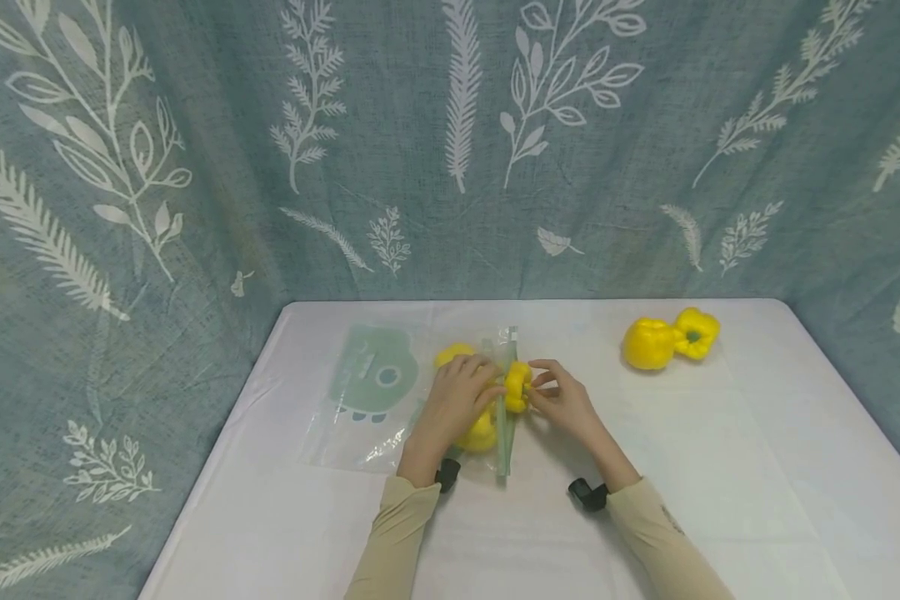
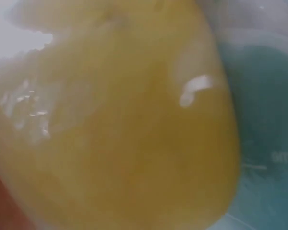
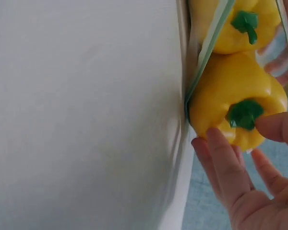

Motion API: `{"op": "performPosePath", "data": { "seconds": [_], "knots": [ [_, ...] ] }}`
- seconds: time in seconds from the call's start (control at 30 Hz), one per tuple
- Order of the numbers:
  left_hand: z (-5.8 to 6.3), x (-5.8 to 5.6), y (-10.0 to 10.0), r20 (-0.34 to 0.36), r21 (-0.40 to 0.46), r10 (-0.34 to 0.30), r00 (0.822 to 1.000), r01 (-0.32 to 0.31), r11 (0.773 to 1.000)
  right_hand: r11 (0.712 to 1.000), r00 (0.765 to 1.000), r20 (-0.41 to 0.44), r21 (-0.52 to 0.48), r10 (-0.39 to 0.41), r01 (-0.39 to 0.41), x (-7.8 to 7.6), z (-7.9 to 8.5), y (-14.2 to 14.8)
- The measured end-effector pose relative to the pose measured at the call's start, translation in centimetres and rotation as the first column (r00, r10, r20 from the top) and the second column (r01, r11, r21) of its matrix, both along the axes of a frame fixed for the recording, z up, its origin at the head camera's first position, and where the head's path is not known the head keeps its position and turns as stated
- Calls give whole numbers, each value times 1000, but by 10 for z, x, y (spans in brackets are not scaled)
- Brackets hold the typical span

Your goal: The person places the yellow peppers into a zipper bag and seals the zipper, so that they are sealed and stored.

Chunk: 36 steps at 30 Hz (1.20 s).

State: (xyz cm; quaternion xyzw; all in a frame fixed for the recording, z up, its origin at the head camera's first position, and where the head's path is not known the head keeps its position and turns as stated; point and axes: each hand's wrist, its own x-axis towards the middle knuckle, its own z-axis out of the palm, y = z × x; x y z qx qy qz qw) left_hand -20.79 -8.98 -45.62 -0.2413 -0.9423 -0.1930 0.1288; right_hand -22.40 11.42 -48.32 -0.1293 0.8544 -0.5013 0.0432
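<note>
- Five yellow bell peppers with a smooth, glossy skin can be counted; two show inside one clear plastic bag [image 1: 321, 446], one sits at its mouth, two lie well apart toward the far right;
- the mouth pepper [image 1: 518, 385], its green stem facing out of the bag, is between the bag's pale-green edge strips [image 1: 503, 446] and the right hand [image 1: 567, 406]; that grip is narrow, holding this pepper by thumb and fingertips at its stem end;
- the left hand [image 1: 456, 398] rests over the bag, thumb near the strips; whether its grip pinches the plastic, I cannot tell;
- this hand partly hides the near bagged pepper [image 1: 480, 435] and the far bagged pepper [image 1: 453, 353], so more could lie beneath;
- the rounder loose pepper [image 1: 648, 344] touches the stem-forward loose pepper [image 1: 697, 333];
- around them: one white-covered worktop [image 1: 285, 517], two black wrist devices [image 1: 588, 495], two beige sleeves [image 1: 401, 533], blue-green leaf-patterned curtain fabric [image 1: 397, 150] behind
</note>
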Motion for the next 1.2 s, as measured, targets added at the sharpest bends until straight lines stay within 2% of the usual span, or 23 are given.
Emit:
{"op": "performPosePath", "data": {
  "seconds": [0.2,0.53,0.67,0.9,1.07,1.2],
  "knots": [
    [-2,-1,0,-40,-8,1,999,-1,1000,998,998,26,-33,61,-60,1,-1,0],
    [0,-1,1,-2,-11,7,1000,-7,1000,993,992,64,-53,105,-102,-1,-5,2],
    [-1,-1,1,-21,-10,0,1000,0,1000,988,988,100,-113,121,-110,2,2,1],
    [-2,-1,2,-27,-1,-1,1000,1,1000,975,980,130,-183,152,-126,14,27,-3],
    [-2,-1,2,-22,0,-1,1000,1,1000,969,974,153,-205,169,-136,15,29,-4],
    [-2,-1,2,-20,3,-4,1000,4,1000,974,977,151,-188,153,-124,13,23,-6]
  ]
}}
